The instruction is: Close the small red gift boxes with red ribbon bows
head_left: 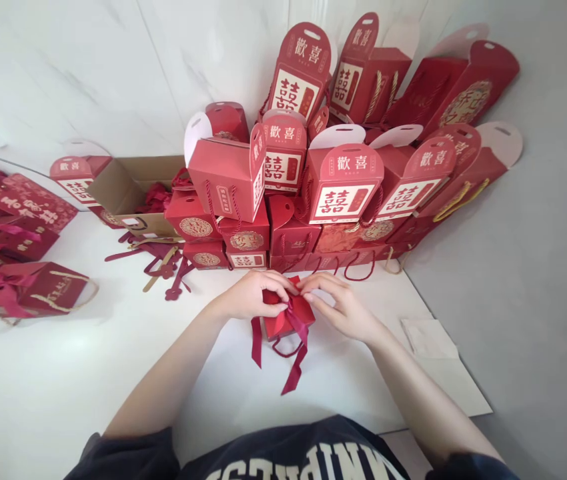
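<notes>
A small red gift box [274,326] sits on the white table in front of me, with a dark red cord handle [288,351] at its near side. Crimson ribbon [297,325] lies across its top, and two tails hang down toward me onto the table. My left hand [256,295] pinches the ribbon at the top of the box, thumb and forefinger together. From the other side, my right hand [336,303] has its fingertips on the ribbon near the box's far edge. The fingers partly cover the ribbon's middle.
Stacked red gift boxes [346,187] stand against the wall behind. Left of them are an open cardboard box [151,227] with red ribbon inside and loose tags and ribbons [166,263]. Ribboned boxes [58,283] lie far left. White paper [428,338] lies by the right edge.
</notes>
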### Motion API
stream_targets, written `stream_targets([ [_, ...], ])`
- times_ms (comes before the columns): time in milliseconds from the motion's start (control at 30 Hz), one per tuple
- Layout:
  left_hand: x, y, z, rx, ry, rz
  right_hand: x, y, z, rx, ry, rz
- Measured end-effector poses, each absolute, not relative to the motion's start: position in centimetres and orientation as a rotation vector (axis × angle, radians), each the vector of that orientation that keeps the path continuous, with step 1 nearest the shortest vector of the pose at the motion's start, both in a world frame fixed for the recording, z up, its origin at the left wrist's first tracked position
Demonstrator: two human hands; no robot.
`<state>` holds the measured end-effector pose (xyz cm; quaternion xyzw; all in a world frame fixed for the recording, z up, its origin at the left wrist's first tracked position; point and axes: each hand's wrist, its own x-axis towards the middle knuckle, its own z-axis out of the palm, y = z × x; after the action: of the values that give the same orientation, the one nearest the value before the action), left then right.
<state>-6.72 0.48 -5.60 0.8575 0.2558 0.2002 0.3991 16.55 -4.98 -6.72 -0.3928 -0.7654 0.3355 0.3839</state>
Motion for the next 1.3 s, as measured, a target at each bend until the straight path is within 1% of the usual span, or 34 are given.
stream_targets([
  [100, -6.7, -0.5, -5.3, 2.334, 0.78, 0.532, 15.3, -3.9, -7.4, -0.916, -2.039, 0.82],
  [233, -6.9, -1.5, -5.8, 2.623, 0.894, 0.589, 14.8, -3.6, -7.9, -0.914, -2.08, 0.718],
  [333, -7.3, -1.9, -6.6, 2.883, 0.893, 0.676, 14.6, -3.6, -8.0, -0.933, -2.078, 0.726],
  [433, -7.8, -2.0, -7.3, 3.011, 0.816, 0.819, 14.4, -3.7, -8.3, -1.004, -2.027, 0.744],
  [533, -8.0, -1.9, -7.9, 3.003, 0.755, 0.975, 14.3, -3.5, -8.5, -1.032, -2.011, 0.783],
  [800, -7.8, -1.4, -8.6, 2.948, 0.626, 1.233, 14.5, -2.6, -9.1, -0.902, -1.968, 0.948],
  [1067, -7.7, -1.4, -8.7, 2.931, 0.599, 1.249, 14.7, -1.8, -8.4, -0.856, -2.042, 0.981],
  [1200, -7.8, -1.4, -8.8, 2.922, 0.607, 1.241, 14.6, -1.9, -8.3, -0.867, -2.097, 0.889],
  [1300, -7.8, -1.3, -8.9, 2.899, 0.63, 1.222, 14.6, -2.4, -8.2, -0.959, -2.174, 0.666],
])
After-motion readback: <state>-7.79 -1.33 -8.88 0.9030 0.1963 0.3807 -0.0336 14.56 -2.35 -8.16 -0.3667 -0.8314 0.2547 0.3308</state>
